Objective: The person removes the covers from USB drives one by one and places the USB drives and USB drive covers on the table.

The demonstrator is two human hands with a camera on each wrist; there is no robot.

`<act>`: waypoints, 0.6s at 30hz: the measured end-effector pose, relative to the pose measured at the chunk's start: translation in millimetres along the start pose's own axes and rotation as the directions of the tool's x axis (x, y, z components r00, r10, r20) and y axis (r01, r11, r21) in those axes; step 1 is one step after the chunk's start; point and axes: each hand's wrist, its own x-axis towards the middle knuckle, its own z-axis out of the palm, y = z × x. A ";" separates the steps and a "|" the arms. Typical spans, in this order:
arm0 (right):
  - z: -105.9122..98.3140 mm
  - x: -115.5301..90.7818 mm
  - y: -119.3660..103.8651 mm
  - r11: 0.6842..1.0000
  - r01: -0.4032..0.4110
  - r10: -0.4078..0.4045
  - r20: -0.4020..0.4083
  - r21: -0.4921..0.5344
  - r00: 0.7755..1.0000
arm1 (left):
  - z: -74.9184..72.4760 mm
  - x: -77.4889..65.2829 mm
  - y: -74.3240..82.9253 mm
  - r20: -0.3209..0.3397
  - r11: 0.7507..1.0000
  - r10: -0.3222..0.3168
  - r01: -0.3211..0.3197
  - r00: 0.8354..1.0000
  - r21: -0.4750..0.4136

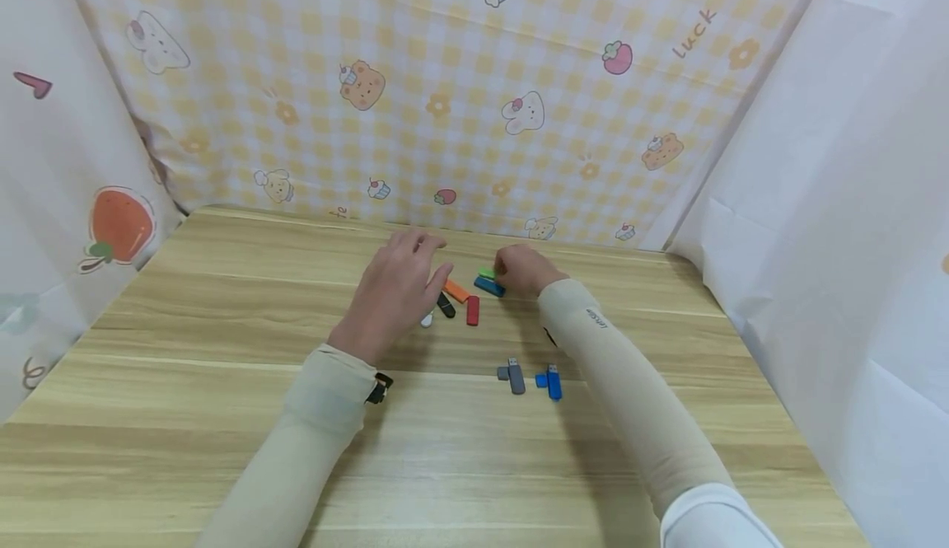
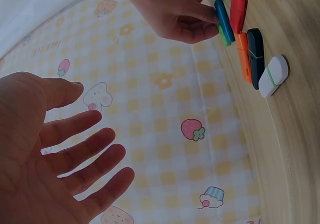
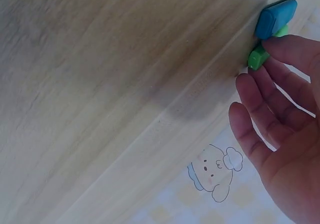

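Note:
My right hand (image 1: 525, 269) pinches a green USB stick (image 3: 258, 57) between thumb and fingers at the back of the table. Right beside it lies a dark blue USB stick (image 3: 276, 18), close to my thumb. My left hand (image 1: 395, 286) hovers left of the group, its fingers spread and its palm bare in the left wrist view. Under and beside it lie an orange stick (image 2: 243, 57), a black one (image 2: 256, 58), a white one (image 2: 274, 76) and a red one (image 1: 473, 311), all capped.
Nearer me on the wooden table (image 1: 445, 482) lie a grey USB stick (image 1: 516, 378) and a bright blue one (image 1: 554, 384), metal plugs showing, each with its cap to the left. A checked cloth (image 1: 437, 53) hangs behind the table, with white curtains at the sides.

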 end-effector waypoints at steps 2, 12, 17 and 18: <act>-0.6 -0.5 1.6 1.000 -0.005 0.005 -0.004 -0.012 1.000 | -0.4 -0.1 -0.2 -0.001 1.000 0.000 0.000 1.000 0.001; -12.1 -13.8 1.2 0.999 0.050 -0.050 -0.089 0.002 0.995 | -2.9 -0.7 -1.3 0.011 1.000 -0.018 0.018 1.000 -0.006; -20.2 -29.4 -5.8 0.992 0.119 -0.113 -0.165 0.031 0.980 | -3.4 -1.2 -1.5 -0.002 1.000 -0.006 0.006 1.000 -0.012; -22.2 -33.0 -7.7 0.990 0.132 -0.123 -0.181 0.041 0.976 | -3.4 -1.3 -1.5 -0.004 1.000 -0.005 0.005 1.000 -0.014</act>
